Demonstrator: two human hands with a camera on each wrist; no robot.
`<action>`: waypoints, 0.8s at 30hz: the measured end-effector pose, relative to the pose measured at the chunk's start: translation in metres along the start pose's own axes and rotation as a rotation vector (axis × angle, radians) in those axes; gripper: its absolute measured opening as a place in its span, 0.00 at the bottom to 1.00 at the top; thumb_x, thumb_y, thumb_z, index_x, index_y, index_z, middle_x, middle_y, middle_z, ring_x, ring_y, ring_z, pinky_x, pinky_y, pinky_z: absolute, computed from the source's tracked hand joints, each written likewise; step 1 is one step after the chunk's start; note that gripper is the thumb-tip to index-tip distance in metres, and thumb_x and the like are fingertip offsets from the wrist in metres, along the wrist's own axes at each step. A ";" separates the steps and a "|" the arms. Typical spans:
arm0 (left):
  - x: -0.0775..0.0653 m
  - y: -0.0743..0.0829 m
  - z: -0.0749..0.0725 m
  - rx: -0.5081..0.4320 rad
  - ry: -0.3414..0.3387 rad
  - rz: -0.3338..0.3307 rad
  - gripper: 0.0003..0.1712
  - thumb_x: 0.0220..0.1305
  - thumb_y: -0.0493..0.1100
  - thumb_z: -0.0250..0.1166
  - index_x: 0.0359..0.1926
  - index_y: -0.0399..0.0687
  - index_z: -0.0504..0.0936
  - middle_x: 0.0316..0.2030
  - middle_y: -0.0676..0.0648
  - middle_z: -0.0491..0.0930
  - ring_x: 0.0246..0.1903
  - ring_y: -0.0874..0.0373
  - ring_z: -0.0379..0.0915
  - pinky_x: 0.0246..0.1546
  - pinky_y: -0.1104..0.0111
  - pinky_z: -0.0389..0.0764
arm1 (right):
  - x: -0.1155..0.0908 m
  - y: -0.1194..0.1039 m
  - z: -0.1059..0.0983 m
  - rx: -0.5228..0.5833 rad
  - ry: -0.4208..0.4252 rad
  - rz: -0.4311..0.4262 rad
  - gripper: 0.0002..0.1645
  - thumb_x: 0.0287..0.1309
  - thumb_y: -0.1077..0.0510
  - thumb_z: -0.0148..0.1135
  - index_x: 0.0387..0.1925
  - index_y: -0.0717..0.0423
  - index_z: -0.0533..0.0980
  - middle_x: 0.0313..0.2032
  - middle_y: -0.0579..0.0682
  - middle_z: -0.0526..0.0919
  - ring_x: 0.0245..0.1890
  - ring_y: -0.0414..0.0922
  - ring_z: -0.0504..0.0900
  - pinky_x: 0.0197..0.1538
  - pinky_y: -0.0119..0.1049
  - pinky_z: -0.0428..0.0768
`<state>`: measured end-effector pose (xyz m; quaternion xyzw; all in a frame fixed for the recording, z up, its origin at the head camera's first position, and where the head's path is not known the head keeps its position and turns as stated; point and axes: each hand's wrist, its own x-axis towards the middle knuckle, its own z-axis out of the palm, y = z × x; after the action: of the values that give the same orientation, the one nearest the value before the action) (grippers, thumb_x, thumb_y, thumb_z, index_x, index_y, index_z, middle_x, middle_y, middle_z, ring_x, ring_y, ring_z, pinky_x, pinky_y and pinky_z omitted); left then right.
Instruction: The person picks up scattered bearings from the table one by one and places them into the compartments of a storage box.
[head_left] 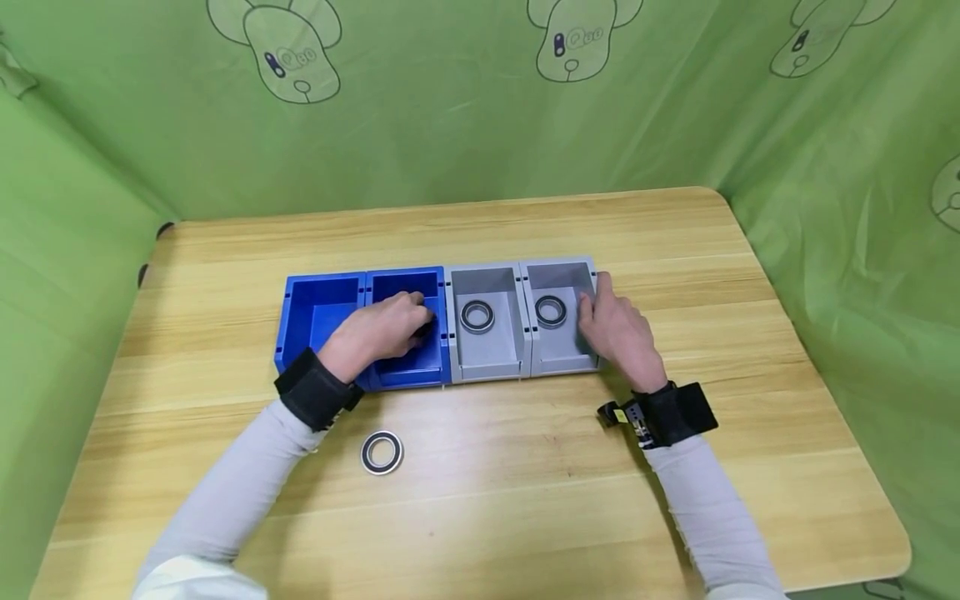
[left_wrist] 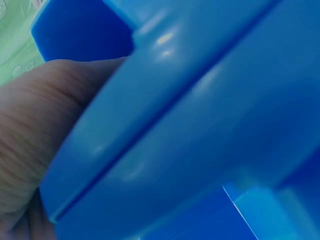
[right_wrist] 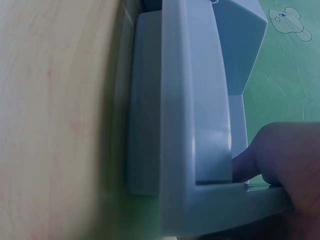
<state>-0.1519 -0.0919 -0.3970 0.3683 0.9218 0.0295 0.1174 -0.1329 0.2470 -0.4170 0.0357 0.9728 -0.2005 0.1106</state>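
Note:
My left hand [head_left: 386, 329] reaches into the second blue bin [head_left: 408, 375] from the left. At its curled fingertips is a dark piece [head_left: 423, 327], mostly hidden, that looks like a bearing. In the left wrist view, the blue bin's wall hides the fingertips. My right hand [head_left: 622, 333] grips the side wall of the rightmost grey bin [head_left: 562, 364], thumb inside and fingers outside. A bearing [head_left: 551, 312] lies in that bin, and another bearing [head_left: 477, 317] lies in the grey bin [head_left: 491, 371] beside it. A third bearing [head_left: 382, 452] lies flat on the table, below the blue bins.
The leftmost blue bin [head_left: 322, 287] stands joined in one row with the others on the wooden table [head_left: 525, 500]. Green cloth [head_left: 450, 125] hangs behind the table and along both sides.

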 end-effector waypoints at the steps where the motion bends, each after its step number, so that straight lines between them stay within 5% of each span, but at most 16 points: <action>1: 0.000 0.000 0.000 0.001 0.007 0.002 0.07 0.64 0.39 0.71 0.40 0.39 0.85 0.39 0.40 0.80 0.39 0.49 0.79 0.41 0.59 0.85 | 0.000 0.000 0.000 0.001 0.000 0.002 0.28 0.79 0.47 0.36 0.67 0.64 0.56 0.29 0.64 0.77 0.23 0.55 0.78 0.19 0.41 0.70; 8: -0.002 0.003 0.000 0.003 0.043 0.013 0.07 0.62 0.37 0.73 0.38 0.38 0.85 0.37 0.39 0.81 0.38 0.47 0.81 0.40 0.59 0.86 | 0.000 0.000 0.000 0.009 -0.006 0.001 0.28 0.79 0.47 0.36 0.67 0.64 0.56 0.28 0.63 0.76 0.21 0.54 0.77 0.18 0.40 0.70; 15: -0.005 0.003 -0.001 0.010 0.026 -0.011 0.16 0.62 0.39 0.73 0.49 0.37 0.84 0.40 0.37 0.81 0.39 0.47 0.81 0.41 0.59 0.86 | 0.000 -0.001 0.001 0.006 -0.003 0.002 0.30 0.79 0.46 0.36 0.69 0.64 0.55 0.29 0.65 0.77 0.23 0.55 0.78 0.20 0.41 0.70; 20: -0.014 0.007 -0.009 0.008 0.002 -0.058 0.26 0.62 0.44 0.74 0.58 0.38 0.82 0.48 0.34 0.80 0.45 0.44 0.80 0.46 0.56 0.86 | 0.000 -0.002 0.001 0.006 -0.012 -0.001 0.30 0.79 0.47 0.35 0.69 0.65 0.54 0.29 0.63 0.77 0.22 0.54 0.78 0.19 0.40 0.69; 24: -0.028 0.011 -0.020 0.007 0.046 -0.060 0.26 0.62 0.46 0.74 0.59 0.40 0.83 0.55 0.33 0.79 0.52 0.41 0.80 0.52 0.54 0.85 | -0.001 -0.002 0.000 0.001 -0.008 0.000 0.31 0.79 0.47 0.35 0.70 0.65 0.54 0.28 0.62 0.76 0.22 0.54 0.78 0.19 0.40 0.69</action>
<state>-0.1295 -0.1024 -0.3704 0.3401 0.9350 0.0311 0.0954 -0.1319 0.2453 -0.4164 0.0349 0.9722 -0.2011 0.1146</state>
